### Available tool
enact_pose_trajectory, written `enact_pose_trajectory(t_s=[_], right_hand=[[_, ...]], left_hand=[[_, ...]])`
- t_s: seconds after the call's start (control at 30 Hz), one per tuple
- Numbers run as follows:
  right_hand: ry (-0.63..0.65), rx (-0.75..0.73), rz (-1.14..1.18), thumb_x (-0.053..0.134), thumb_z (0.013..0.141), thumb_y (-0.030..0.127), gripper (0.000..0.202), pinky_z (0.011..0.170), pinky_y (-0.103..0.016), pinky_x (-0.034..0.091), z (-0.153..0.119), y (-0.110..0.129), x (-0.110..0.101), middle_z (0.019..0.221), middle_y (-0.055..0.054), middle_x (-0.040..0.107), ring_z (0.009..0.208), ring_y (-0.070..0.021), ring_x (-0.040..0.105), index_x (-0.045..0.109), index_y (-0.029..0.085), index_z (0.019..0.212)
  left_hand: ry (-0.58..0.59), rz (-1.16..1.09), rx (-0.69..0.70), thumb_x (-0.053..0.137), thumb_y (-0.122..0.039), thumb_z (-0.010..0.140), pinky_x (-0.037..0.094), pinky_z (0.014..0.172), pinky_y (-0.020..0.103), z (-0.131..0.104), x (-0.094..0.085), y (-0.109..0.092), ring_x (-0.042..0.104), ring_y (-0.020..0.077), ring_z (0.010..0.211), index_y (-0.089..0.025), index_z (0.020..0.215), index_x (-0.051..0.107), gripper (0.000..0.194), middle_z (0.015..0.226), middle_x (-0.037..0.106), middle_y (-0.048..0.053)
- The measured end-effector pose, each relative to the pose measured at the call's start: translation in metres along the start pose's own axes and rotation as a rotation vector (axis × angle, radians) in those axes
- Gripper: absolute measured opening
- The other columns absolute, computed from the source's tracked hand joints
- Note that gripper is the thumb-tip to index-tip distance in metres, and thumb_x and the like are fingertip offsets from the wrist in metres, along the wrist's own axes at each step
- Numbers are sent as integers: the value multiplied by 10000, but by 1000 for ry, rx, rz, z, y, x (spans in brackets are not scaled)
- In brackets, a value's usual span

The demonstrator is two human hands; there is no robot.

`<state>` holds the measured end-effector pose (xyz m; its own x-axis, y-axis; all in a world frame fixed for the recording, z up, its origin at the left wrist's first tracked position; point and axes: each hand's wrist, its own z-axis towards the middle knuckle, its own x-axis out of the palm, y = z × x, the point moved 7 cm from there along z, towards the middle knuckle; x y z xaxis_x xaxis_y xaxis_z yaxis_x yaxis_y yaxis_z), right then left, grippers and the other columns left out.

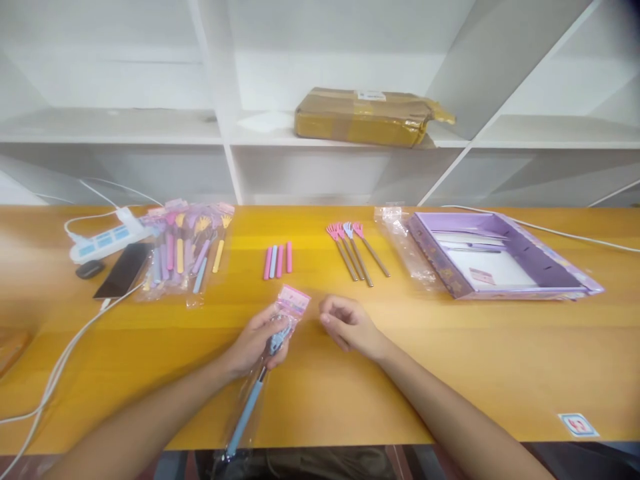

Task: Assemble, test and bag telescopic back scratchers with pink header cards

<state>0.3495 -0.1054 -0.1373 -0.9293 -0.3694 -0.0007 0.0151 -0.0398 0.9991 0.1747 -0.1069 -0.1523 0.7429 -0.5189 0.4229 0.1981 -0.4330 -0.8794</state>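
My left hand (261,339) is closed around a light blue back scratcher (245,418) in a clear plastic sleeve with a pink header card (294,301). Its handle slants down toward the table's front edge. To the right of the card, my right hand (350,325) is curled, thumb near the forefinger, with nothing visible in it. Beyond the hands lie several loose pink and blue handle tubes (280,259). Right of those are several metal rods with pink or blue claw heads (358,250), laid side by side.
Bagged back scratchers (187,250) are piled at the left, beside a black phone (121,270) and a white power strip (107,241). An open purple box (465,293) stands at the right, with plastic bags (407,247) beside it. A taped carton (357,120) rests on the shelf.
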Motion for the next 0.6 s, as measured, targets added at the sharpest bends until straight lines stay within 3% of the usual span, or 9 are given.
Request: enact_pose_trajectory(t_s=[0.07,0.17,0.2,0.3,0.4,0.6], right_hand=[[-183,-295,-230,621,1021,450,356,483,-220,347,-5,20,-4,568,67,477,470,-80,427,493,222,778],[-260,-551,-567,669,992,307,124,557,-254,389,-12,32,6,648,43,488,572,-114,463,624,216,921],[-264,-566,-646,690,981,282,82,559,-255,390,-12,32,9,679,39,495,583,-116,464,652,216,1012],[-261,-522,-738,729,966,282,227,561,-255,415,-8,26,10,805,6,552,607,-114,481,659,221,1173],[-263,-508,-694,726,973,282,224,552,-255,439,-7,26,10,846,-9,573,593,-108,487,666,225,1182],[-285,-517,-675,662,998,215,89,530,-242,465,-10,31,13,937,-43,640,555,-78,510,685,220,1083]], left_hand=[[48,44,-27,615,-501,1015,240,354,161,-1,2,5,385,64,308,-192,1057,534,322,477,502,-100],[114,112,-61,591,-522,1029,289,372,160,-4,4,12,426,78,329,-173,1184,551,384,475,535,-84],[133,126,-69,584,-527,1033,302,376,161,-5,5,14,429,81,330,-165,1215,552,406,472,548,-76],[169,98,-76,575,-511,1040,307,370,166,-7,6,16,414,88,316,-142,1309,535,459,460,563,-64],[194,10,-63,609,-502,1019,289,361,170,-8,7,13,412,96,308,-130,1353,525,507,451,542,-70],[222,88,-103,625,-520,1009,352,398,176,-10,10,13,467,95,344,-151,1159,577,401,508,617,-28]])
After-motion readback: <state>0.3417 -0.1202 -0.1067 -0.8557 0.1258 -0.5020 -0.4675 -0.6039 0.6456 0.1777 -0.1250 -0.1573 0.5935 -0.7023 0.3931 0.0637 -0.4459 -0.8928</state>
